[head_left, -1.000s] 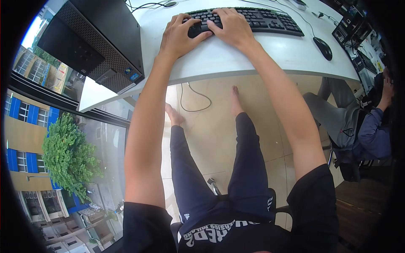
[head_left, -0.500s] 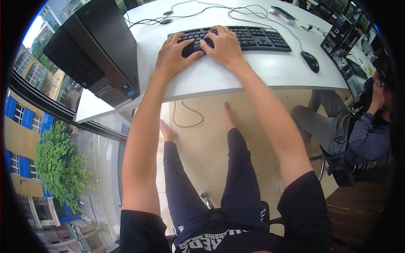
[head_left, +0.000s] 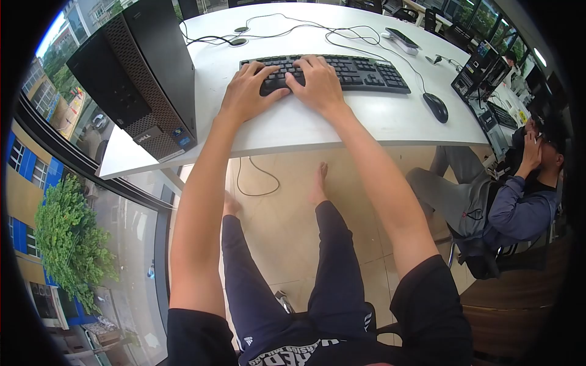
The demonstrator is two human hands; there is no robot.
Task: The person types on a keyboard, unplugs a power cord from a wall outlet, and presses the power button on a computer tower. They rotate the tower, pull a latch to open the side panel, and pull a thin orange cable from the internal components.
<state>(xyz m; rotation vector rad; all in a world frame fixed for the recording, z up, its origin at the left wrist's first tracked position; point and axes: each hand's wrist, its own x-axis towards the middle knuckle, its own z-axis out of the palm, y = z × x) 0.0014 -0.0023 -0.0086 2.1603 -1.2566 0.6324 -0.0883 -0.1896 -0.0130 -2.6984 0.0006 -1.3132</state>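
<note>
A black keyboard (head_left: pixel 360 70) lies across the white desk (head_left: pixel 366 116). My left hand (head_left: pixel 247 91) rests on the keyboard's left end, fingers spread over the keys. My right hand (head_left: pixel 314 82) lies right beside it on the keys, fingers curled down, the thumbs nearly touching. Neither hand grips anything. My arms reach forward from black sleeves, and my legs in dark trousers stretch out under the desk.
A black desktop computer case (head_left: pixel 137 73) lies on the desk's left end by the window. A black mouse (head_left: pixel 435 107) sits right of the keyboard, cables and a power strip (head_left: pixel 401 38) behind. A seated person (head_left: pixel 500 201) is at the right.
The view has tilted up, so the desk, keyboard and both hands sit lower in the frame and more of the desk's far side shows. My hands stay on the same keys.
</note>
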